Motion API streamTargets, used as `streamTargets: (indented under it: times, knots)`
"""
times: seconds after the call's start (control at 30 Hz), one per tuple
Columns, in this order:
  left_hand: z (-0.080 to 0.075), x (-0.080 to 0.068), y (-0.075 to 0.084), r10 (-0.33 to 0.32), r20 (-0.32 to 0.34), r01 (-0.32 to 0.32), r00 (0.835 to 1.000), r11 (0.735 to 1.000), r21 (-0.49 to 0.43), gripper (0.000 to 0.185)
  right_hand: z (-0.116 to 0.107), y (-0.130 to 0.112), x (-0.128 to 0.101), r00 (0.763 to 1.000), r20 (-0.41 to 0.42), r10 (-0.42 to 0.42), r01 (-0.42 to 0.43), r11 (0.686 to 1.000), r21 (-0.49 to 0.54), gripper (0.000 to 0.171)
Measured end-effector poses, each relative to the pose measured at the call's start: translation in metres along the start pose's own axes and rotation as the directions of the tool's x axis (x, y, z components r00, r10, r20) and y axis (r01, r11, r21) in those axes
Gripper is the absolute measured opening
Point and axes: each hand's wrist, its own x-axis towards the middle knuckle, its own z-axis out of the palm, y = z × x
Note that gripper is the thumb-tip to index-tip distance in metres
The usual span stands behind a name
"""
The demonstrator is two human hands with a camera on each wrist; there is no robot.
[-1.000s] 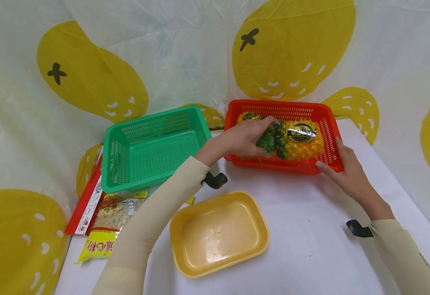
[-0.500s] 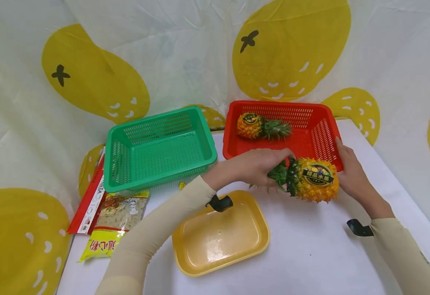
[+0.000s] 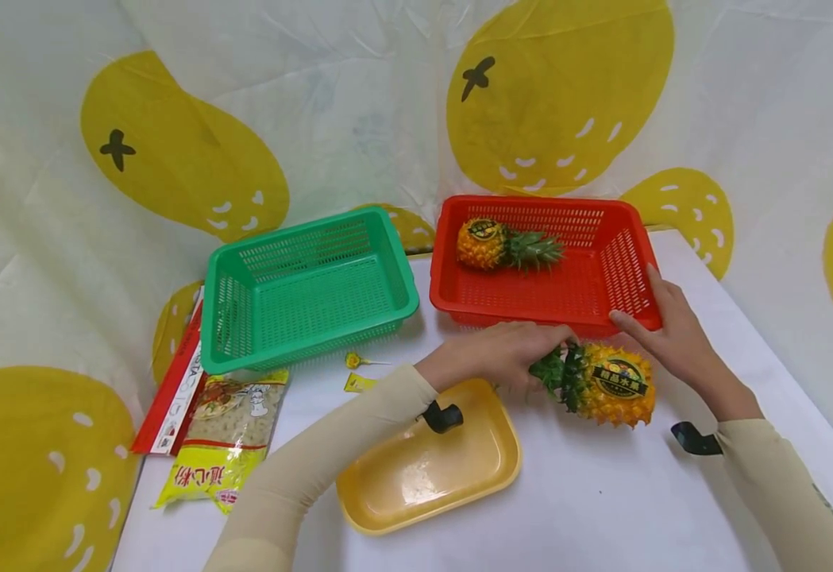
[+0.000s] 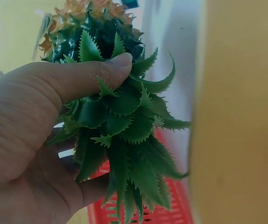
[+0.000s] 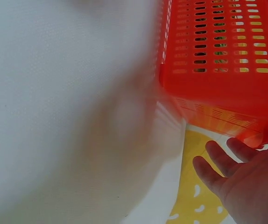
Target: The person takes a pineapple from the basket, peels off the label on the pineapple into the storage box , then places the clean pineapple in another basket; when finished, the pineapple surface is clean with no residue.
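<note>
Left hand [image 3: 512,355] grips the pineapple [image 3: 612,384] by its leafy crown just off the yellow tray [image 3: 426,469], right hand [image 3: 666,330] rests loose-fingered on the red basket [image 3: 452,298], so I'd guess it's mid-transfer and needs swinging over the tray.

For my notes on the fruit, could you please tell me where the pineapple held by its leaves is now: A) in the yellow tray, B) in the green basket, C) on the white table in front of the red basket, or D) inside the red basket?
C: the left hand grips the leafy crown of the pineapple, which lies on the white table just in front of the red basket, outside it.
</note>
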Motion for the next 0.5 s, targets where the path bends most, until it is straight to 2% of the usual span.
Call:
streamTargets:
  times: [0.23, 0.4, 0.5]
  knots:
    - [0.004, 0.01, 0.002, 0.03, 0.002, -0.03, 1.0, 0.995, 0.094, 0.062, -0.001, 0.005, -0.002, 1.0, 0.007, 0.007, -0.007, 1.0, 0.014, 0.103]
    - [0.003, 0.02, 0.007, 0.031, 0.024, -0.033, 0.999, 0.995, 0.092, 0.065, -0.004, 0.005, -0.003, 1.0, 0.03, -0.007, 0.006, 0.999, 0.035, 0.1]
    - [0.008, 0.026, 0.004, 0.034, 0.03, -0.036, 0.999, 0.996, 0.085, 0.065, -0.006, 0.005, -0.003, 0.999, 0.044, -0.004, 0.003, 1.0, 0.031, 0.101]
